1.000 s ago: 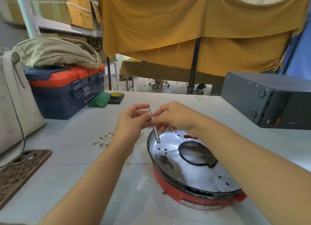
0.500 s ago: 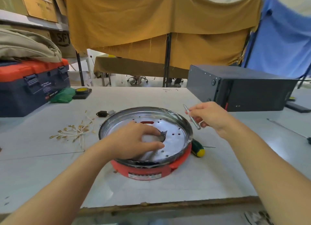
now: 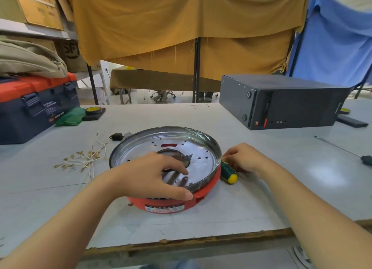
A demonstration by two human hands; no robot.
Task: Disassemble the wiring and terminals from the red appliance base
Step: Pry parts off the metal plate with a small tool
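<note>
**Red base near the bench's front edge, both hands at its rim**

The bench (image 3: 261, 198) has a chipped front edge just below the red appliance base (image 3: 171, 205), with bare surface open to the left front and right front. Farther back stand a toolbox (image 3: 36, 105) on the left and a dark computer case (image 3: 281, 101) on the right; a long screwdriver (image 3: 342, 150) lies apart at the far right.

The base sits centred, its perforated metal pan (image 3: 171, 148) on top. The left hand (image 3: 149, 174) lies over the near rim, fingers spread into the pan and thumb along the front edge, grasping it. The right hand (image 3: 243, 158) is at the pan's right rim, fingers curled down beside a green-and-yellow screwdriver handle (image 3: 228, 172); whether it grips anything cannot be told. Removed wires with brass terminals (image 3: 84, 158) lie left of the base, near a small black socket (image 3: 116, 137).

The screwdriver's shaft is hidden behind the rim and hand.
</note>
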